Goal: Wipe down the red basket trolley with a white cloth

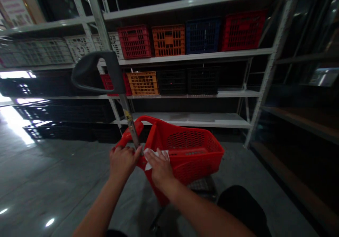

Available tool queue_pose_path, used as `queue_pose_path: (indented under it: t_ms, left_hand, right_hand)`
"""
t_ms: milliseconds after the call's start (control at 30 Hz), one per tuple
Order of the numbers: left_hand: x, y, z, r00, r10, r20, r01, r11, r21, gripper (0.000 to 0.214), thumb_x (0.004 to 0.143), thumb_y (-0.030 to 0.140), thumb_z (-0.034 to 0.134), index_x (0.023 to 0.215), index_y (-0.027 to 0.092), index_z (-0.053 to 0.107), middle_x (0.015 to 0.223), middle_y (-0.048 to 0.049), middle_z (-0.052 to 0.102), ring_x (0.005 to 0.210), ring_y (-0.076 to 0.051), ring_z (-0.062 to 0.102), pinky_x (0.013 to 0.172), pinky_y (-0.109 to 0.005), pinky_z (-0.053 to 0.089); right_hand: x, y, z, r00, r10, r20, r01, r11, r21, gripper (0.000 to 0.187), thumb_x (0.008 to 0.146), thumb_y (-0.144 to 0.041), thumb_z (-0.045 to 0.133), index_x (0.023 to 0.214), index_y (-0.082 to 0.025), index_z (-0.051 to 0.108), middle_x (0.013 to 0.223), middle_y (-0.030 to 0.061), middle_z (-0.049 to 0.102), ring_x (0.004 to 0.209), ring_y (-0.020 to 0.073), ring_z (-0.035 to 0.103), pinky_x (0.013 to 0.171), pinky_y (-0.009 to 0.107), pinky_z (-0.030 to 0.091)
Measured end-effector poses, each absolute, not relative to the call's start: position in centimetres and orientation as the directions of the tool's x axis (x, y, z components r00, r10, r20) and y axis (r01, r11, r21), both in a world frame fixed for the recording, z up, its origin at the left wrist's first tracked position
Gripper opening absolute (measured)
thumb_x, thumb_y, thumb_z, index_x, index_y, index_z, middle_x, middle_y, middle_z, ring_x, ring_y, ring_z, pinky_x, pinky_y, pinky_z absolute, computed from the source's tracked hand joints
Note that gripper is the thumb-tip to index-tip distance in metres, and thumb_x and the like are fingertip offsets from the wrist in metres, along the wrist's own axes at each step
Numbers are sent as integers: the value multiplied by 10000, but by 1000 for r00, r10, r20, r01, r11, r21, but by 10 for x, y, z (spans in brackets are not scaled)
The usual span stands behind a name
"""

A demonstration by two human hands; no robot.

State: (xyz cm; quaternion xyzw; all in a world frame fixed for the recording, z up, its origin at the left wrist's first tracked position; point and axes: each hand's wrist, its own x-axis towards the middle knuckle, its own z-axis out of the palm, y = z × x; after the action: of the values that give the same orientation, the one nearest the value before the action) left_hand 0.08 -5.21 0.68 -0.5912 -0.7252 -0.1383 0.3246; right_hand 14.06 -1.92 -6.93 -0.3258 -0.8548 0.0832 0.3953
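A red plastic shopping basket [196, 152] stands on the floor in front of me, tilted, with a metal pull rod [129, 122] rising from its near end to a dark grey loop handle [96, 71]. My left hand [123, 161] is closed around the base of the rod at the basket's rim. My right hand [159, 166] presses a white cloth [153, 157] against the basket's near rim, fingers curled over it. The two hands nearly touch.
White metal shelving [190, 57] runs across the back, holding red, orange, blue, black and white crates [168, 39]. A second rack [299, 120] stands at the right. The grey floor [53, 180] is glossy with light glare at the left.
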Motion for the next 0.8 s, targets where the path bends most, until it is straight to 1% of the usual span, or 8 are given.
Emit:
queue_pose_path:
  t_ms: [67, 167, 300, 400, 500, 600, 700, 800]
  left_hand:
    - [-6, -50, 8, -81, 772, 630, 950, 250, -185, 571, 838, 513, 261, 633, 163, 663, 684, -101, 659, 818, -263, 531, 849, -424, 289]
    - [-12, -47, 8, -76, 771, 632, 956, 237, -174, 569, 838, 502, 264, 640, 156, 671, 715, -113, 666, 844, -270, 529, 852, -426, 286]
    - [-11, -43, 6, -90, 764, 639, 962, 233, -144, 559, 826, 500, 271, 671, 161, 689, 729, -120, 671, 862, -280, 519, 855, -443, 275]
    - [-8, -42, 5, -99, 758, 645, 957, 250, -146, 562, 825, 500, 268, 667, 157, 684, 715, -118, 669, 842, -271, 517, 849, -435, 277]
    - [-7, -40, 5, -103, 749, 655, 949, 271, -160, 550, 827, 492, 277, 652, 156, 676, 702, -111, 669, 828, -260, 522, 846, -416, 277]
    - [-10, -39, 6, -101, 746, 658, 946, 277, -169, 557, 832, 502, 277, 644, 157, 671, 692, -105, 671, 828, -258, 529, 854, -412, 267]
    - [-14, -38, 7, -83, 754, 652, 954, 248, -166, 566, 836, 514, 275, 640, 155, 666, 703, -105, 671, 837, -264, 533, 841, -413, 271]
    - [-16, -37, 8, -90, 756, 648, 959, 242, -150, 559, 831, 517, 282, 630, 160, 663, 706, -104, 667, 835, -264, 532, 834, -413, 278]
  right_hand:
    - [164, -9, -79, -531, 555, 640, 468, 822, -324, 545, 814, -104, 398, 1340, -236, 348, 1371, -2, 389, 1268, 193, 327, 1046, 404, 272]
    - [210, 11, -101, -526, 547, 651, 515, 814, -268, 544, 770, -43, 368, 1301, -150, 416, 1328, 70, 445, 1232, 176, 388, 1028, 380, 319]
    - [236, 22, -119, -404, 658, 636, 626, 705, -333, 560, 733, -2, 346, 1261, -144, 465, 1282, 96, 494, 1217, 187, 412, 1021, 417, 325]
    - [199, 12, -105, -359, 711, 604, 616, 667, -420, 540, 739, -7, 357, 1254, -127, 471, 1294, 99, 482, 1220, 186, 409, 1036, 394, 307]
    - [138, -3, -77, -401, 663, 633, 518, 733, -440, 512, 783, -45, 370, 1283, -132, 432, 1324, 75, 453, 1240, 162, 379, 1057, 350, 281]
    - [104, -12, -62, -439, 588, 679, 467, 795, -387, 519, 804, -95, 395, 1322, -105, 371, 1357, 90, 406, 1270, 181, 328, 1068, 365, 261]
    - [124, -6, -72, -497, 509, 703, 457, 842, -287, 546, 793, -77, 380, 1337, -100, 347, 1376, 98, 372, 1286, 194, 299, 1064, 395, 273]
    - [183, 13, -101, -486, 541, 687, 533, 806, -257, 558, 758, -26, 349, 1311, -88, 391, 1342, 126, 413, 1259, 205, 351, 1042, 433, 317]
